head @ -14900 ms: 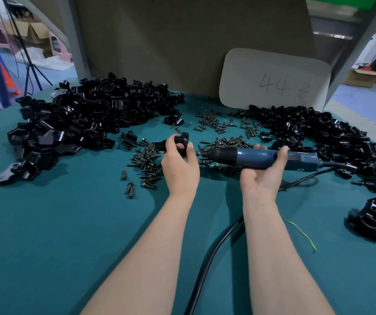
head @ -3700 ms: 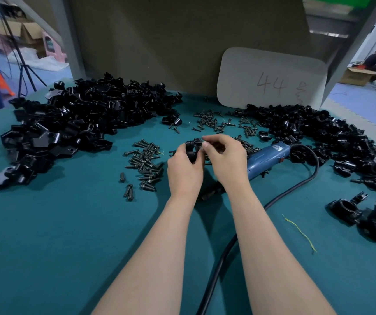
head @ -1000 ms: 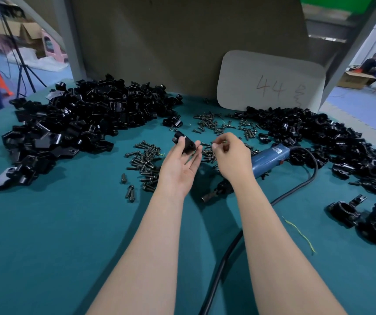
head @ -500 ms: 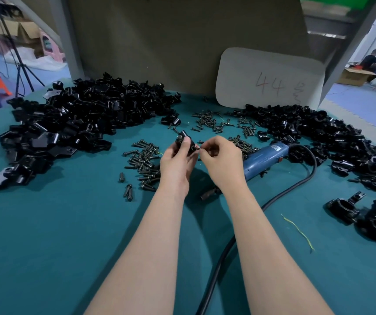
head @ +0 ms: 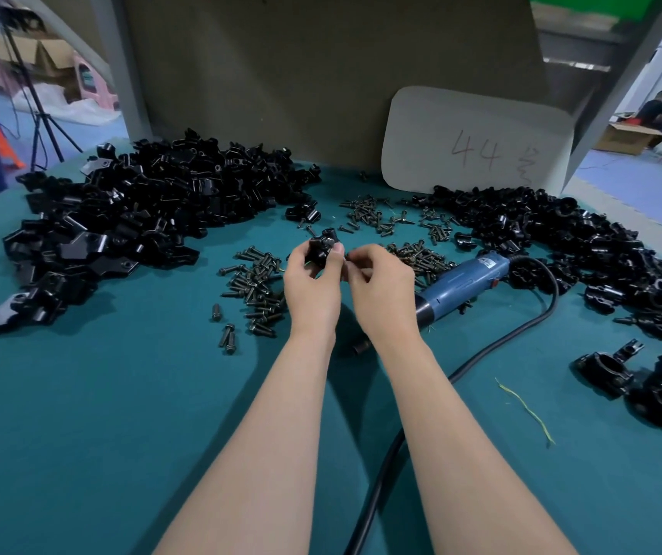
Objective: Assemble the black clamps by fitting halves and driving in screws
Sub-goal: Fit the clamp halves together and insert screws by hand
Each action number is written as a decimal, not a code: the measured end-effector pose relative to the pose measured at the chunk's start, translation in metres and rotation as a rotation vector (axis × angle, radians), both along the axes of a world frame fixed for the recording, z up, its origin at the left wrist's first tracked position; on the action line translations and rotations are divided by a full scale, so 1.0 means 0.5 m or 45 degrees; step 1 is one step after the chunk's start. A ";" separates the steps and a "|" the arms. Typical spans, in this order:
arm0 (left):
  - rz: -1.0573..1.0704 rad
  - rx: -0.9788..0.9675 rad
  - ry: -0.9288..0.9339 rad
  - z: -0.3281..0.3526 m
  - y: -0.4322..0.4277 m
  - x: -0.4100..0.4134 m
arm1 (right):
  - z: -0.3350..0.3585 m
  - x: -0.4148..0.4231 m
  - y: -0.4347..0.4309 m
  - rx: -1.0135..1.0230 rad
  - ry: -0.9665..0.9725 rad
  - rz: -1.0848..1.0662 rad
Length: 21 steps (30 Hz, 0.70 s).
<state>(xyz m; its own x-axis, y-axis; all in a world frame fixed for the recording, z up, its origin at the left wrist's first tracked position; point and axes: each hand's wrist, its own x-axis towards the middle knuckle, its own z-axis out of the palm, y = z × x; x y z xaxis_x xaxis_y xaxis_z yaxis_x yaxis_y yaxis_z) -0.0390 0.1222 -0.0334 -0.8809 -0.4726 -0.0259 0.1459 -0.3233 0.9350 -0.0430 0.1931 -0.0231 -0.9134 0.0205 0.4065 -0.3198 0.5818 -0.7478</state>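
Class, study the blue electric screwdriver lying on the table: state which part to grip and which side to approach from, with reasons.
Grip the blue electric screwdriver round mid-barrel, from above, with the right hand beside it. It lies flat, black nose towards the person, cord leaving the far end, so the barrel is the free, round part.

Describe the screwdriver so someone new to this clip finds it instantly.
Start at the pale card marked 44 at the back of the table. Below it, right of the right hand, lies the screwdriver. It is the only blue thing on the table, trailing a black cable.
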 end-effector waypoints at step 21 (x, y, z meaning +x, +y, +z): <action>0.009 -0.110 0.097 -0.009 0.020 0.007 | -0.004 -0.001 0.007 0.348 -0.115 -0.060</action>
<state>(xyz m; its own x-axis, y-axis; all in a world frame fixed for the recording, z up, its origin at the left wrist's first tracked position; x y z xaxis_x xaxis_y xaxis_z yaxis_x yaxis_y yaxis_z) -0.0355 0.1322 -0.0379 -0.8753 -0.4766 0.0823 0.2200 -0.2406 0.9454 -0.0437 0.1965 -0.0249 -0.9468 -0.0353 0.3199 -0.2268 0.7785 -0.5853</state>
